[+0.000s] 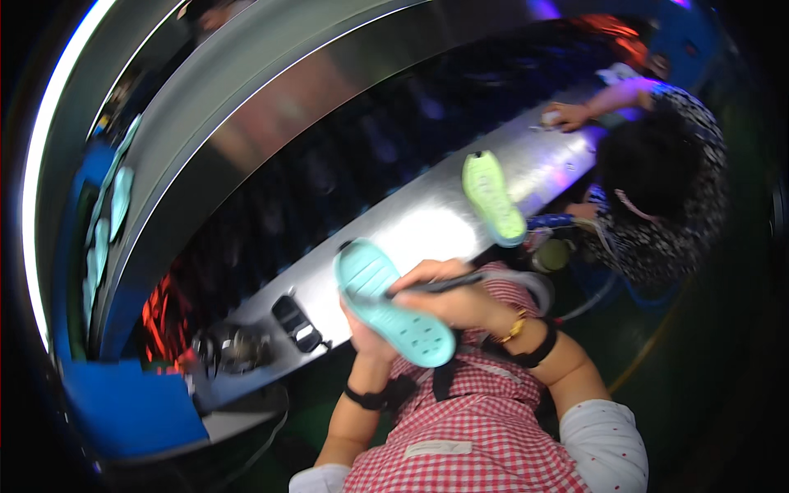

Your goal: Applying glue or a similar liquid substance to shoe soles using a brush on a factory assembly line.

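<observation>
While the left hand (365,333) supports a light-blue shoe (395,316) from beneath, we find the right hand (448,302) closed on a dark, pen-like tool (444,285). Left hand: clamped on the shoe's lower-left side, most of its fingers hidden from us. Tool: slanted, blurred tip over the middle of the shoe; whether the tip touches the surface we cannot tell. Shoe position: centre of the frame, tilted, its row of round holes toward the lower right, in front of the near edge of a shiny metal desk (394,215).

On the desk we record a yellow-green shoe (496,200), right of centre and above the held shoe. Left of the held shoe, near the desk's edge, lies a black oblong object (297,322); its kind is unclear to us. Farther left we note a blurred dark, glossy object (233,347), and at lower left a blue panel (131,411). Several light-blue pieces (122,200) show at the far left. At upper right, we observe a co-worker (666,193) with one hand (569,116) at the desk, touching a small white item (548,121).
</observation>
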Motion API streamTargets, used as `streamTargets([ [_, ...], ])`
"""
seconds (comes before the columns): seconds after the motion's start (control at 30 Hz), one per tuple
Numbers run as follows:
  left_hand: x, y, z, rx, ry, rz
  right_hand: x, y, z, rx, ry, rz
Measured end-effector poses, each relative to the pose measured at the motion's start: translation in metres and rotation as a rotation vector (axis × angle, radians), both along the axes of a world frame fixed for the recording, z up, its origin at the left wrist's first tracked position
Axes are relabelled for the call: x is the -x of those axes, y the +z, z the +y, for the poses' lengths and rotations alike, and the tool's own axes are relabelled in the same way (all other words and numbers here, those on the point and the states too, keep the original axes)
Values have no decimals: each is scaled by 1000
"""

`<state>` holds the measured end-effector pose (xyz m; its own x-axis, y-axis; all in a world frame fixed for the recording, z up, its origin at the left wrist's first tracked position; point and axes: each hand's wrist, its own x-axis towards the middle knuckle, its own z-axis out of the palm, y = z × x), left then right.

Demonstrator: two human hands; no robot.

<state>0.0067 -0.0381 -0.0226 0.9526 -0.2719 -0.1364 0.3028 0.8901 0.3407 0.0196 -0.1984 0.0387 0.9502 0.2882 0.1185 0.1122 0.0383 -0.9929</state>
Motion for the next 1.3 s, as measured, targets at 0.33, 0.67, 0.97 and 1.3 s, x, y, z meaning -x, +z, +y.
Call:
streamTargets([
  [0.33,-6,18,0,-289,139,75,2,8,1,-103,60,18],
  [0.67,-9,-11,-5,-377,155,-14,-2,-28,-14,-252,116,-56],
  [0.97,-11,20,-4,-406,15,-67,-4,-3,-13,-248,56,-24],
  [1.3,-10,13,-10,-348,121,-80,3,-6,-20,-144,103,-104],
])
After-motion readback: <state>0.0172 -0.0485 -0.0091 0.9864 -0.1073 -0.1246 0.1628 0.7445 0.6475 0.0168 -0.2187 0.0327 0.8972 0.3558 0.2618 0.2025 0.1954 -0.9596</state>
